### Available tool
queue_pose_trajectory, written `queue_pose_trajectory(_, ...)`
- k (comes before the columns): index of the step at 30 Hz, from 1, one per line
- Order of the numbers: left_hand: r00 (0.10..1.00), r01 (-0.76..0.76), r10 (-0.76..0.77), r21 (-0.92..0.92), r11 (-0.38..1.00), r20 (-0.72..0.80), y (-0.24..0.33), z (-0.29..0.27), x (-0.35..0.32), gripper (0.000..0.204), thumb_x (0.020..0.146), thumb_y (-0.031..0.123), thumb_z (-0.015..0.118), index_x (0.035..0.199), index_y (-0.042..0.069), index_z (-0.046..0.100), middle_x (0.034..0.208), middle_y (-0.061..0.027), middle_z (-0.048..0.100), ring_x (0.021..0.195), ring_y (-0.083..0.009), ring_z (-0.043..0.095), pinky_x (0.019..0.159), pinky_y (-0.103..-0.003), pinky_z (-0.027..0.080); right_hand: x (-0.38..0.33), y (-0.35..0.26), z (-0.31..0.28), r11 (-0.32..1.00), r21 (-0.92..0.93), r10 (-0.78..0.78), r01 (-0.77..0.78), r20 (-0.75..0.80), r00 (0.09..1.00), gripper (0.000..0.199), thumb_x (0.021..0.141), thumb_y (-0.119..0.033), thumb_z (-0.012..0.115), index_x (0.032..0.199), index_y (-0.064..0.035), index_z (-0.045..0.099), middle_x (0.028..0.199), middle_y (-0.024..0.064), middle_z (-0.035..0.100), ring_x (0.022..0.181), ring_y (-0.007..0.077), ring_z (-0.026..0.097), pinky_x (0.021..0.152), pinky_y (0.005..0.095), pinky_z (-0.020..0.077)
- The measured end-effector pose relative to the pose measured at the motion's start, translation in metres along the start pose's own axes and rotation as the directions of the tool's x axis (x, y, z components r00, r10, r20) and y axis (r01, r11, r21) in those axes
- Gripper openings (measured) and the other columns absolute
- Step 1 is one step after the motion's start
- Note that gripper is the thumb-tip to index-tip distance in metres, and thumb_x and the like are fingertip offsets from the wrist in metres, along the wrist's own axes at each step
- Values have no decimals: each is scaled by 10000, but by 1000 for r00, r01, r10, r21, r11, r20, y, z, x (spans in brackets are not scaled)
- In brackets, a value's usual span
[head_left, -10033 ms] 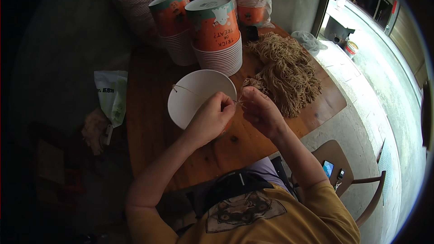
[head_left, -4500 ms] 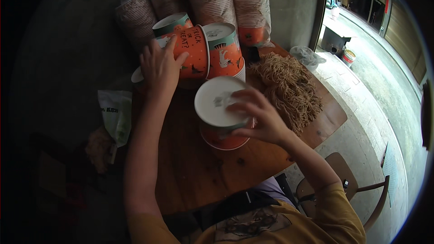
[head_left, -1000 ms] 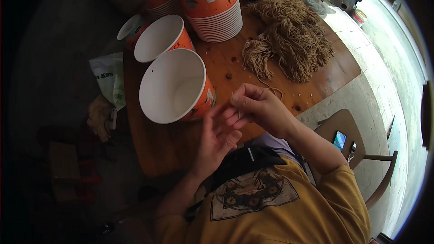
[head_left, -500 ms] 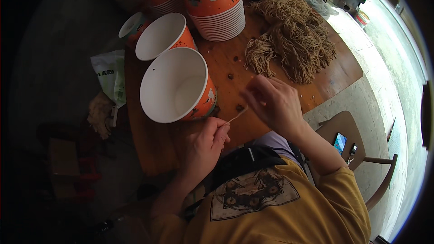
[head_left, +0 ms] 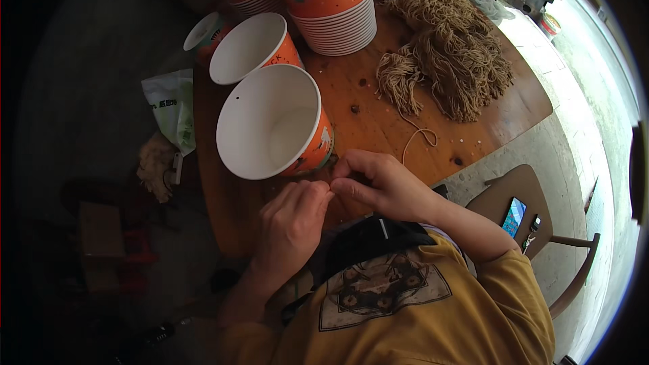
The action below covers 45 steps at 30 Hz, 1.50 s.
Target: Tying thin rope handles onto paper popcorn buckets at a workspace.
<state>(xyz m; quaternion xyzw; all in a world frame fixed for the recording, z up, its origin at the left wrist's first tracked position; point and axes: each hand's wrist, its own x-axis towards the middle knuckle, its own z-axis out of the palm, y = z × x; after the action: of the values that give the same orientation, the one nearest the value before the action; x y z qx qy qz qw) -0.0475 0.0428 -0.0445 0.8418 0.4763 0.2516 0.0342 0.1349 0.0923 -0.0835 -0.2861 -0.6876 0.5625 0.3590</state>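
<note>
My left hand (head_left: 292, 220) and my right hand (head_left: 382, 179) meet fingertip to fingertip near the table's front edge. Both are pinched closed on a thin tan cord; its end between the fingertips is mostly hidden. A loose stretch of cord (head_left: 420, 134) curls from the pile of tan cords (head_left: 456, 54) towards my right hand. Just beyond my hands, a large paper bucket (head_left: 263, 122), white inside and orange outside, leans with its mouth towards me. A small dark hole shows near its rim.
A second tilted bucket (head_left: 247, 47) and a smaller one (head_left: 201, 32) lie behind. Tall stacks of orange buckets (head_left: 336, 27) stand at the back of the wooden table (head_left: 368, 118). A chair (head_left: 490, 196) holding a phone (head_left: 514, 216) is on the right. A white-green bag (head_left: 172, 111) hangs left.
My right hand has come down and left to meet my left hand. A cord now trails from the pile towards it. The view has shifted slightly.
</note>
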Motion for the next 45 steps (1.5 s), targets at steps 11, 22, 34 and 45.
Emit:
queue_pose_trajectory(11,965,254,-244,-114,961,94,-33,-23,21,226,821,30,629,1039,38,570,942,-125,586,868,-307,598,747,-410,474,15,10,18,888,-410,-350,207,-311,884,132,876,-114,654,889,-34,551,737,58,646,578,175,626,522,286,492)
queue_pose_trajectory(22,944,316,-325,-412,855,49,-25,-36,31,322,883,-15,549,1203,17,548,1025,-128,618,875,-221,642,721,-320,523,41,6,29,714,-626,-600,314,-315,735,203,852,-151,670,810,-81,485,597,57,531,495,214,569,431,338,451)
queue_pose_trajectory(34,944,327,-314,-372,868,98,-21,-36,33,342,875,-15,552,1214,24,538,1036,-140,614,857,-229,643,714,-322,527,44,6,26,670,-672,-618,315,-270,738,167,834,-99,695,854,-55,536,674,54,628,529,195,627,448,298,477)
queue_pose_trajectory(45,935,337,-207,-536,774,289,-35,-25,40,223,935,52,510,1146,0,559,975,-86,632,911,-148,602,789,-286,487,29,17,20,672,-716,-544,191,-301,783,175,848,-134,684,872,-70,522,674,63,612,562,237,626,477,330,488)
